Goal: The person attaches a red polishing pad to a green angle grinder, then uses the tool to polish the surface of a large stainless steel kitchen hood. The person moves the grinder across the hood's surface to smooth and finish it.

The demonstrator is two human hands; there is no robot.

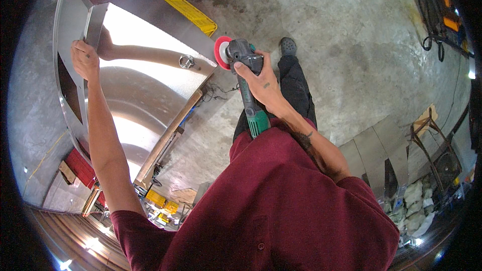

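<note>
My right hand (263,80) is wrapped round the head of a black and green angle grinder (244,52), thumb over its near side. A red and white disc (222,52) is fitted on it. The tool's green end rests close against my maroon shirt. The disc is beside the right corner of a shiny sheet-metal panel (150,83); whether they touch I cannot tell. At the panel's upper left, my left hand (85,60) is closed on its raised metal edge. A small round metal fitting (186,61) sits on the panel near its right side.
A yellow plastic crate (188,11) lies on the concrete floor (361,45) beyond the panel. A wooden strip (168,135) runs under the panel's near edge, with dark cables (216,92) beside it. Flat sheets (374,145) and a dark frame (433,135) stand at the right.
</note>
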